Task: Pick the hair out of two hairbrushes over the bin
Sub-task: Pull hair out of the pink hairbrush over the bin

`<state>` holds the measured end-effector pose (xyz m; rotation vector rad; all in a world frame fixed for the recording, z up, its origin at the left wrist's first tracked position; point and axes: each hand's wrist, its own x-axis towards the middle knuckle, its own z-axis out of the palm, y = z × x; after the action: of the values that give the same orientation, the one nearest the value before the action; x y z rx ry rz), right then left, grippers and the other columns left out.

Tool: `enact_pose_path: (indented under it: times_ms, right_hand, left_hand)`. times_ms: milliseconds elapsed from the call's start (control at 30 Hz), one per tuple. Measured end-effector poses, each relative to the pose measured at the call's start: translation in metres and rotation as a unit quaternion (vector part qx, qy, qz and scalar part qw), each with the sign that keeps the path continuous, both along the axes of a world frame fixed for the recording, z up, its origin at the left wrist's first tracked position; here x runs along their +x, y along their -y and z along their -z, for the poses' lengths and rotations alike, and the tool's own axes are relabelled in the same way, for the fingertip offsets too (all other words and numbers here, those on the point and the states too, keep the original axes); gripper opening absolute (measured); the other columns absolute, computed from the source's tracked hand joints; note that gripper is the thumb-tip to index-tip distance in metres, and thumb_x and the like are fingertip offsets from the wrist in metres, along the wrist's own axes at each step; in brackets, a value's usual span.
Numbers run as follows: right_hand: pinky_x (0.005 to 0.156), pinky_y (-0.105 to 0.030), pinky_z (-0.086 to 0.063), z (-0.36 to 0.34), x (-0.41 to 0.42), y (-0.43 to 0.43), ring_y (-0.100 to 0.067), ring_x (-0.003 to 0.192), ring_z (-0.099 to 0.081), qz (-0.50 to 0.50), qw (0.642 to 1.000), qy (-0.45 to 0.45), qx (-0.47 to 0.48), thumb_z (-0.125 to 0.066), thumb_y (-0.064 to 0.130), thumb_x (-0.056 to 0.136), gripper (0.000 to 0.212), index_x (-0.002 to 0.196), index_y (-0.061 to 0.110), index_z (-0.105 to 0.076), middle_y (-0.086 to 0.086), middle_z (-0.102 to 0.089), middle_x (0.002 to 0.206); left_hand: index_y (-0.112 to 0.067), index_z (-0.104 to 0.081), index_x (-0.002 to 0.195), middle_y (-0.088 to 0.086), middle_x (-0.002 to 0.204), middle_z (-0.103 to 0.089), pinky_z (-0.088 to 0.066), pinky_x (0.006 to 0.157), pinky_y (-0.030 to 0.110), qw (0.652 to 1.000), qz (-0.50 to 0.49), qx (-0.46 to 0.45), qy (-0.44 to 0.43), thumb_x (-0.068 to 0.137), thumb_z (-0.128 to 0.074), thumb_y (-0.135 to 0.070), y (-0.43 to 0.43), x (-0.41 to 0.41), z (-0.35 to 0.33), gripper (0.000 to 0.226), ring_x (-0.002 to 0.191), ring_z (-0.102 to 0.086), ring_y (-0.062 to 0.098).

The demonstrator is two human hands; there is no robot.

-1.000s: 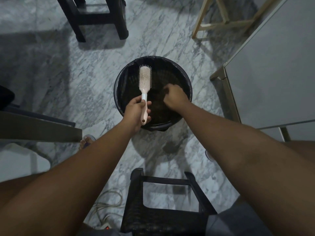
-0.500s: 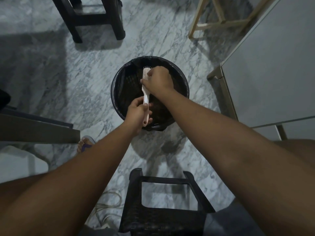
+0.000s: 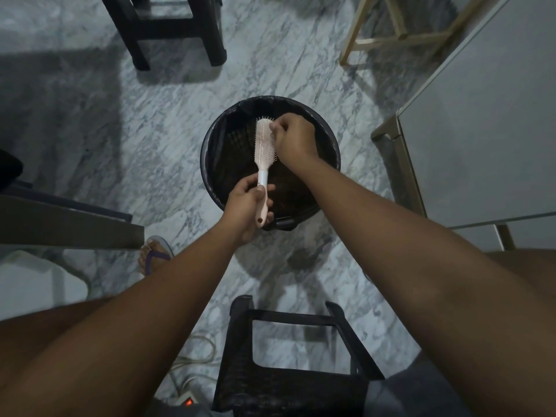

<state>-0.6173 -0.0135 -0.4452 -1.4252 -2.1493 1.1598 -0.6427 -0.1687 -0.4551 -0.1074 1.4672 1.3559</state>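
Observation:
A pink and white hairbrush (image 3: 263,145) is held bristles up over a round black bin (image 3: 210,164) lined with a dark bag. My left hand (image 3: 246,206) grips the brush by its handle at the bin's near rim. My right hand (image 3: 293,139) is at the right side of the brush head near its tip, fingers curled and pinching among the bristles. Whether hair is between the fingertips is too small to tell. Only one brush is in view.
A black stool (image 3: 294,371) stands just below the bin, another dark stool (image 3: 171,28) at the top. A grey table (image 3: 481,121) fills the right side, a wooden frame (image 3: 391,34) behind it. My sandalled foot (image 3: 155,257) and a power strip (image 3: 186,401) lie lower left.
My right hand rose from inside the bin to the brush head, covered it, and now sits at the right of the head, leaving the bristles in sight. The left hand stayed on the handle.

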Motion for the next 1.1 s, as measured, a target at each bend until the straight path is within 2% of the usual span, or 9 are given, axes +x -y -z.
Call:
enact_pose_path:
  times_ms: [167,233,467,533,600,700,800,933,1100]
  right_hand:
    - [0.065,-0.006,-0.042,-0.003,0.011,0.005,-0.007,0.075,-0.058,0.068,0.990,-0.117,0.032,-0.056,0.012,0.098,0.016,0.096,0.002,-0.068,0.001,-0.067,0.085]
    - [0.062,-0.001,-0.038,-0.003,0.013,0.010,-0.005,0.073,-0.057,0.065,0.986,-0.146,0.051,-0.056,0.012,0.098,0.015,0.095,0.002,-0.067,0.004,-0.064,0.083]
    - [0.066,-0.027,-0.050,-0.022,0.006,0.006,-0.015,0.073,-0.060,0.113,0.956,-0.236,0.133,-0.053,0.013,0.099,0.017,0.092,0.000,-0.062,-0.001,-0.063,0.080]
    - [0.066,-0.031,-0.050,-0.020,0.010,0.003,-0.019,0.075,-0.061,0.145,0.953,-0.219,0.151,-0.052,0.012,0.099,0.015,0.094,0.001,-0.061,-0.005,-0.064,0.083]
    - [0.072,-0.034,-0.049,-0.011,0.017,-0.003,-0.021,0.083,-0.061,0.118,0.979,-0.135,0.096,-0.052,0.008,0.096,0.011,0.100,0.003,-0.060,-0.007,-0.064,0.092]
    - [0.099,-0.037,-0.048,-0.002,0.021,0.003,-0.027,0.116,-0.057,-0.014,0.994,0.101,-0.035,-0.058,0.006,0.089,0.048,0.136,0.010,-0.049,-0.013,-0.054,0.131]
    - [0.109,-0.038,-0.041,-0.007,0.015,0.016,-0.031,0.131,-0.048,-0.070,0.995,0.045,-0.045,-0.059,0.029,0.096,0.064,0.151,0.013,-0.033,-0.020,-0.043,0.143]
    - [0.103,-0.036,-0.045,-0.008,0.005,0.022,-0.028,0.125,-0.051,-0.099,0.993,0.063,0.006,-0.074,0.049,0.081,0.077,0.146,0.021,-0.044,-0.014,-0.044,0.138]
    - [0.086,-0.036,-0.057,-0.004,-0.002,0.019,-0.025,0.100,-0.069,-0.037,0.995,0.076,0.050,-0.077,0.037,0.083,0.032,0.106,0.015,-0.077,-0.009,-0.071,0.110]
  left_hand:
    - [-0.017,-0.054,0.126,0.010,0.109,-0.066,-0.045,0.051,0.029,1.000,0.007,0.018,0.006,0.102,-0.043,-0.006,-0.009,0.000,-0.009,0.029,0.068,-0.053,0.017]
    - [-0.019,-0.054,0.122,0.009,0.109,-0.065,-0.046,0.051,0.029,1.000,0.001,0.014,0.019,0.102,-0.042,-0.006,-0.013,0.002,-0.011,0.026,0.068,-0.053,0.016]
    - [-0.017,-0.053,0.127,0.010,0.111,-0.064,-0.045,0.049,0.027,0.999,-0.028,-0.025,0.024,0.102,-0.042,-0.006,0.001,0.001,0.001,0.029,0.069,-0.053,0.016]
    - [-0.018,-0.053,0.127,0.009,0.112,-0.065,-0.046,0.050,0.028,0.999,-0.031,-0.026,0.019,0.102,-0.042,-0.006,0.005,-0.002,0.003,0.030,0.071,-0.054,0.017]
    - [-0.019,-0.054,0.126,0.009,0.112,-0.065,-0.047,0.050,0.029,0.999,-0.029,-0.024,0.014,0.102,-0.042,-0.006,0.007,-0.005,0.002,0.030,0.071,-0.054,0.017]
    - [-0.018,-0.054,0.125,0.009,0.111,-0.065,-0.046,0.050,0.028,1.000,-0.016,-0.014,0.001,0.102,-0.042,-0.006,0.006,-0.007,0.001,0.029,0.069,-0.053,0.016]
    - [-0.020,-0.055,0.125,0.009,0.110,-0.064,-0.046,0.050,0.029,1.000,-0.004,-0.011,-0.013,0.101,-0.043,-0.008,0.004,-0.007,0.001,0.029,0.070,-0.053,0.017]
    - [-0.020,-0.053,0.130,0.008,0.108,-0.063,-0.047,0.052,0.030,0.998,0.028,-0.018,-0.046,0.101,-0.045,-0.010,0.001,-0.004,0.000,0.032,0.073,-0.054,0.017]
    - [-0.020,-0.052,0.125,0.005,0.105,-0.064,-0.047,0.053,0.030,0.997,0.036,-0.024,-0.060,0.100,-0.043,-0.008,-0.002,0.004,-0.001,0.029,0.069,-0.052,0.014]
